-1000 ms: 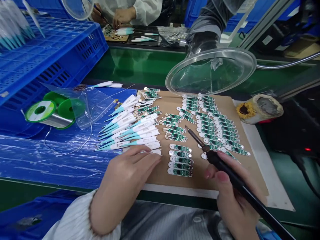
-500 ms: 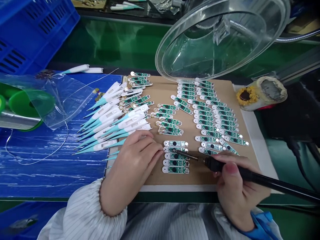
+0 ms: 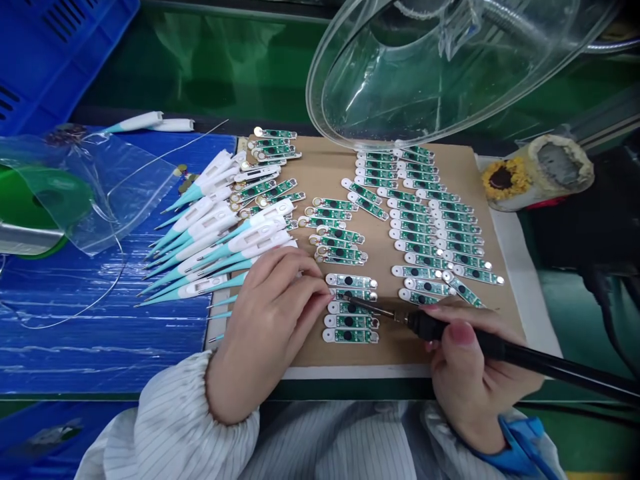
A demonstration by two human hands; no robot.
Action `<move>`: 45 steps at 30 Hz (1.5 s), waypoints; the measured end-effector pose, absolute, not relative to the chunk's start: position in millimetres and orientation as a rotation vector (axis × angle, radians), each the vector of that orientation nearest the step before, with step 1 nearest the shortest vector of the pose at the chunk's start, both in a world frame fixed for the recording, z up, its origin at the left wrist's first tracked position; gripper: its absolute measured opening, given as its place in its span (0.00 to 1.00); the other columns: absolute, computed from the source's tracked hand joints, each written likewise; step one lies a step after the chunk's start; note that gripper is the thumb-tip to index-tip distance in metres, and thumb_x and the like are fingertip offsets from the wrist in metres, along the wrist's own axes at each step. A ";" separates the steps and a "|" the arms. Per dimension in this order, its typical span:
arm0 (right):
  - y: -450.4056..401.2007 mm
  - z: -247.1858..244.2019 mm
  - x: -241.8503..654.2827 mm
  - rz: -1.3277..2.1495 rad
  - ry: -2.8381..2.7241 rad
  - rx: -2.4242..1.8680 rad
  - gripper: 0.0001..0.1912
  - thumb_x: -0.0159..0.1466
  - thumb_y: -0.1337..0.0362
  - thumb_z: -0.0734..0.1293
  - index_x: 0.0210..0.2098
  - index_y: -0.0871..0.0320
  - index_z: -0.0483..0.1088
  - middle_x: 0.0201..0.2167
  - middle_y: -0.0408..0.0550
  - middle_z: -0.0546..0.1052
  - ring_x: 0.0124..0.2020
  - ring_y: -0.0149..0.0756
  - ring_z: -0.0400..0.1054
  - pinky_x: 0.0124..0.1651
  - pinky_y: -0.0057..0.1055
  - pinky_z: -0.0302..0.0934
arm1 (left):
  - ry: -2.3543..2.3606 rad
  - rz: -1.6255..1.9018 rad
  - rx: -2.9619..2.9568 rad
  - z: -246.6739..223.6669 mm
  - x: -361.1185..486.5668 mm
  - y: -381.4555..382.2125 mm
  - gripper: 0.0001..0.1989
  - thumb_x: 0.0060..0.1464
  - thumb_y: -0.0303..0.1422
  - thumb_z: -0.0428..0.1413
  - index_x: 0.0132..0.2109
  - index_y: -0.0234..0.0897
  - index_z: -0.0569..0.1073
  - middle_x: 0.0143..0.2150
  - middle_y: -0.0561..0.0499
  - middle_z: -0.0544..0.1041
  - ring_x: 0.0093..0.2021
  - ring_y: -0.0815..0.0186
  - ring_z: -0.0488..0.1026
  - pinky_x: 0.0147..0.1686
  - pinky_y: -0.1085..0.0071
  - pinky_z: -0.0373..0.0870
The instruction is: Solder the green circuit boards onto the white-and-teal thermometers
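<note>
By the right hand (image 3: 483,373) a black pen-shaped soldering iron (image 3: 425,325) is held over a slim green circuit board (image 3: 366,294) beside the left hand (image 3: 273,317), pinched narrow, any grasp unclear; beyond it, white-and-turquoise plastic thermometers (image 3: 260,235) are heaped.

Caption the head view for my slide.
Right hand holds a soldering iron over small circuit boards; left hand close by, near white-and-teal thermometers.

Green surface (image 3: 240,73), glossy, at rear, bearing pale light reflections. Crate (image 3: 75,50), blue, slotted, upper left. Hood (image 3: 425,87), clear, broad-rimmed, upper right. Bench covering (image 3: 165,353), blue, shiny, creased, left side.
</note>
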State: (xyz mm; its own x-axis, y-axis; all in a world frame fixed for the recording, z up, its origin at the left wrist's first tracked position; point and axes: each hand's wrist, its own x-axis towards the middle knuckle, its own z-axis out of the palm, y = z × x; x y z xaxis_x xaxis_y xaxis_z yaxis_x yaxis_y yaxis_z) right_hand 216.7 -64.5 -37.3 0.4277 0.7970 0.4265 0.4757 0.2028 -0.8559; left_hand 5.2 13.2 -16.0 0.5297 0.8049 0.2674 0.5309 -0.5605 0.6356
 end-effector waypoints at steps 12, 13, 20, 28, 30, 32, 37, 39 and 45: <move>-62.4 -38.3 214.9 0.293 -1.234 -1.422 0.05 0.66 0.62 0.69 0.34 0.53 0.77 0.26 0.40 0.78 0.18 0.27 0.63 0.19 0.28 0.60 | 1.137 0.749 2.282 -19.8 9.1 11.3 0.05 0.63 0.24 0.57 0.37 0.35 0.75 0.44 0.47 0.77 0.50 0.58 0.70 0.53 0.57 0.67; -62.9 -38.2 215.1 0.301 -1.233 -1.418 0.05 0.66 0.63 0.69 0.34 0.53 0.77 0.26 0.39 0.78 0.18 0.27 0.63 0.20 0.28 0.61 | 1.139 0.746 2.274 -19.7 9.3 11.5 0.05 0.63 0.24 0.57 0.37 0.35 0.75 0.44 0.47 0.77 0.50 0.58 0.70 0.53 0.57 0.67; -63.5 -37.5 214.1 0.338 -1.212 -1.412 0.05 0.66 0.65 0.68 0.35 0.52 0.77 0.27 0.39 0.78 0.18 0.28 0.63 0.19 0.29 0.59 | 1.140 0.757 2.262 -20.4 9.4 11.2 0.04 0.64 0.26 0.57 0.38 0.35 0.75 0.44 0.47 0.76 0.50 0.59 0.70 0.54 0.57 0.67; -61.4 -39.1 213.2 0.330 -1.226 -1.414 0.06 0.66 0.67 0.67 0.35 0.51 0.77 0.26 0.40 0.78 0.19 0.29 0.63 0.19 0.30 0.59 | 1.147 0.775 2.262 -20.8 8.3 10.9 0.04 0.64 0.25 0.57 0.38 0.35 0.75 0.44 0.47 0.76 0.50 0.59 0.70 0.54 0.58 0.67; -61.8 -39.0 214.5 0.315 -1.223 -1.404 0.06 0.66 0.66 0.67 0.35 0.51 0.77 0.26 0.40 0.78 0.18 0.30 0.63 0.19 0.32 0.59 | 1.145 0.772 2.265 -21.1 8.4 10.9 0.04 0.64 0.25 0.57 0.38 0.35 0.75 0.44 0.48 0.76 0.50 0.59 0.70 0.54 0.58 0.67; -62.9 -38.1 216.9 0.339 -1.243 -1.384 0.06 0.65 0.67 0.68 0.35 0.51 0.78 0.25 0.40 0.77 0.18 0.32 0.63 0.18 0.33 0.59 | 1.143 0.771 2.269 -21.7 8.8 11.0 0.04 0.63 0.26 0.57 0.38 0.35 0.75 0.44 0.48 0.77 0.50 0.60 0.70 0.54 0.58 0.67; -66.0 -37.1 221.2 0.416 -1.258 -1.402 0.09 0.63 0.71 0.69 0.38 0.50 0.79 0.27 0.42 0.79 0.19 0.34 0.65 0.19 0.37 0.61 | 1.148 0.779 2.271 -23.3 9.7 11.6 0.04 0.63 0.25 0.58 0.37 0.34 0.75 0.44 0.48 0.77 0.50 0.60 0.71 0.55 0.59 0.67; -64.8 -39.3 220.5 0.349 -1.226 -1.371 0.08 0.64 0.69 0.68 0.37 0.51 0.80 0.26 0.41 0.78 0.18 0.32 0.64 0.18 0.35 0.59 | 1.149 0.779 2.269 -23.4 9.6 11.8 0.04 0.63 0.25 0.58 0.37 0.33 0.75 0.44 0.48 0.77 0.50 0.60 0.71 0.55 0.59 0.67; -56.8 -45.4 218.0 0.274 -1.242 -1.276 0.06 0.64 0.68 0.68 0.36 0.54 0.79 0.25 0.39 0.77 0.18 0.27 0.64 0.16 0.29 0.57 | 1.137 0.787 2.271 -23.8 9.3 11.4 0.04 0.62 0.24 0.58 0.37 0.33 0.75 0.43 0.47 0.76 0.50 0.60 0.71 0.55 0.58 0.67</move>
State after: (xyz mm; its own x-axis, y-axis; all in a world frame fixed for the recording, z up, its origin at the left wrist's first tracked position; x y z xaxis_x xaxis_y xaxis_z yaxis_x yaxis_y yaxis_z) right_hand 218.0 -56.8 -45.4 0.3875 0.7482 0.5386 0.4520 0.3550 -0.8184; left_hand 9.3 11.4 -23.8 0.4900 0.8261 0.2783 0.5513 -0.5410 0.6351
